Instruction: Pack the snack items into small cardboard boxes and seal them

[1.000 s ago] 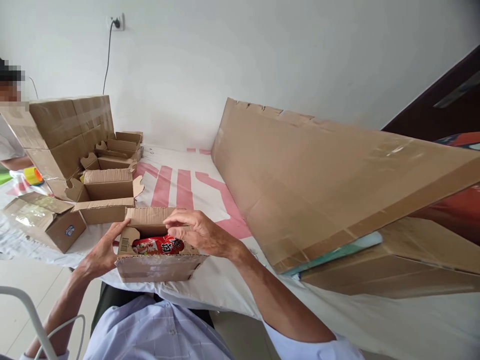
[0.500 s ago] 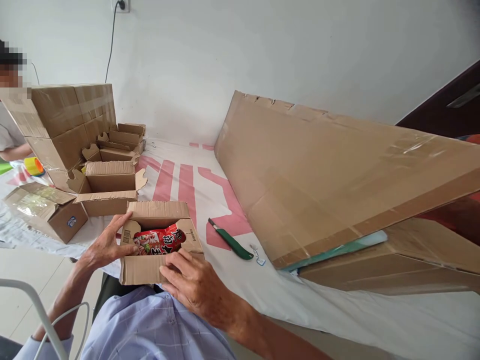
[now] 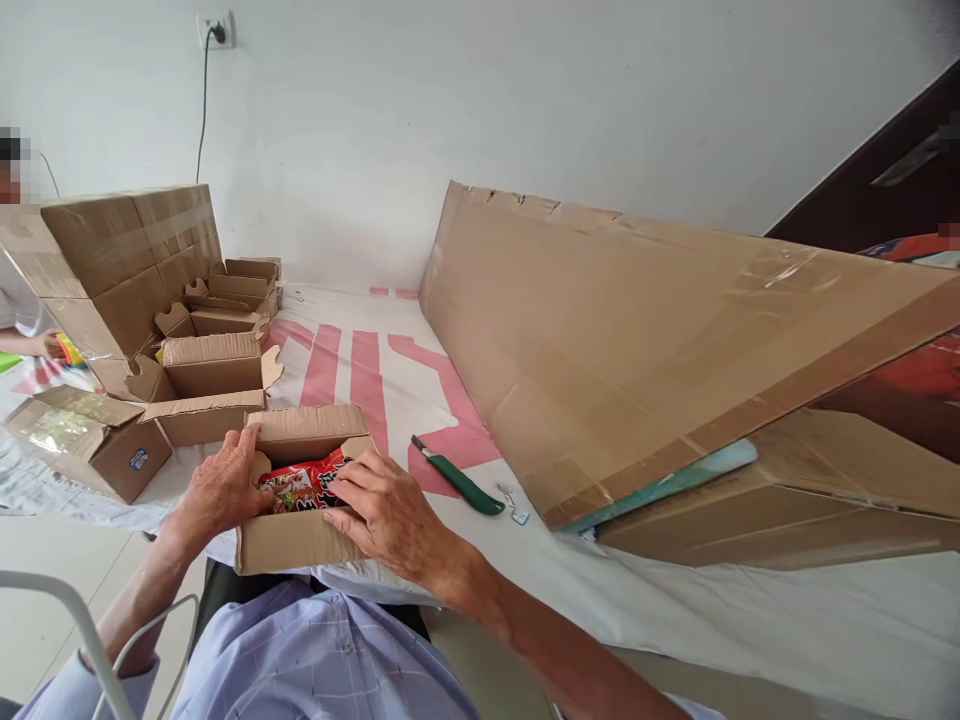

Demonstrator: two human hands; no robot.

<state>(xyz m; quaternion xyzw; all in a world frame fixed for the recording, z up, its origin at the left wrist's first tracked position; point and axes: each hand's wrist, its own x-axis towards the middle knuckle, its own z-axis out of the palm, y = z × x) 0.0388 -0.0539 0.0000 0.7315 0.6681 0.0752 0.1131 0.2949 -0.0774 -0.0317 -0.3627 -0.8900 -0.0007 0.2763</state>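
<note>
**Both hands close in on the small box**

Half a second ago the right hand [image 3: 386,515] lay on the box's near wall; now its fingers rest over the open top, on the red packet [image 3: 307,483]. The left hand [image 3: 223,487] has slid from the side onto the left flap. Neither grips; both lie flat, fingers loosely spread. The small box [image 3: 296,540] sits at the bench's [image 3: 675,620] near edge, at 6 o'clock, flaps open. A green knife [image 3: 459,485] lies at its 3 o'clock.

makeshift packing room: stacked cardboard boxes [image 3: 127,260], cloth-covered table [image 3: 390,360], plain wall.
</note>
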